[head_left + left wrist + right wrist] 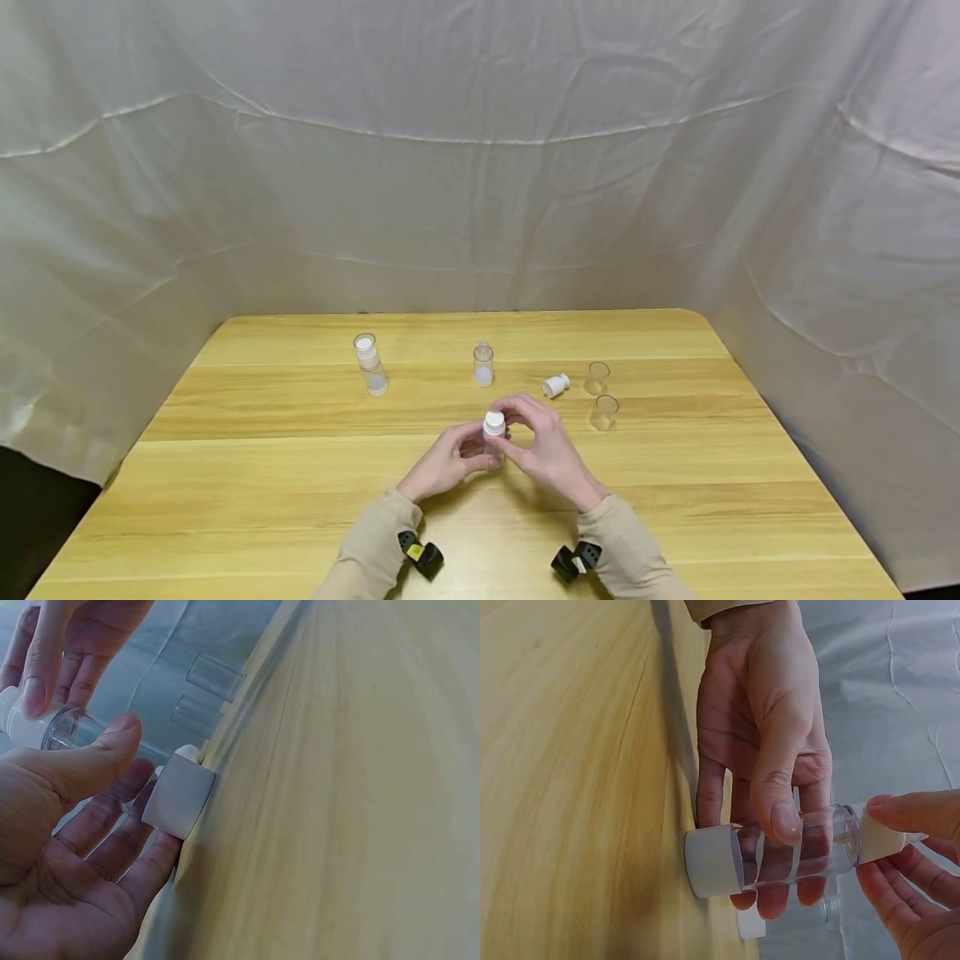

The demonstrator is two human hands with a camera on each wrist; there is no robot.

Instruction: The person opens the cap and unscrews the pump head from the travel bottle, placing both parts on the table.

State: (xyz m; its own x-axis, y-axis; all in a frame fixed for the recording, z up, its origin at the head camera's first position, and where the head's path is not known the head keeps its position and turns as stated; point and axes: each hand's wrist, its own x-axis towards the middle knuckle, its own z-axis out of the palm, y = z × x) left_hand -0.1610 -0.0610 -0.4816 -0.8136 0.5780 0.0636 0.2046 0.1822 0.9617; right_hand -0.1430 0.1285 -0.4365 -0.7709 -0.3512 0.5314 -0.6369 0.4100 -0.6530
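Observation:
A small clear pump bottle [780, 851] with a white base [180, 796] stands upright on the table in front of me. My left hand [450, 458] holds its clear body between thumb and fingers. At the top, my right hand [543, 446] pinches the white pump head [493, 423], which sits at the bottle's neck. In the right wrist view, the pump's thin stem shows inside the clear neck. Fingers cover part of the bottle in the head view.
Back left stands another bottle [376, 383] with a white pump and clear overcap. An open-necked bottle [483, 367] stands straight ahead. A white pump head [556, 385] lies to its right, beside two clear caps [597, 379]. Grey cloth [480, 208] hangs around the table.

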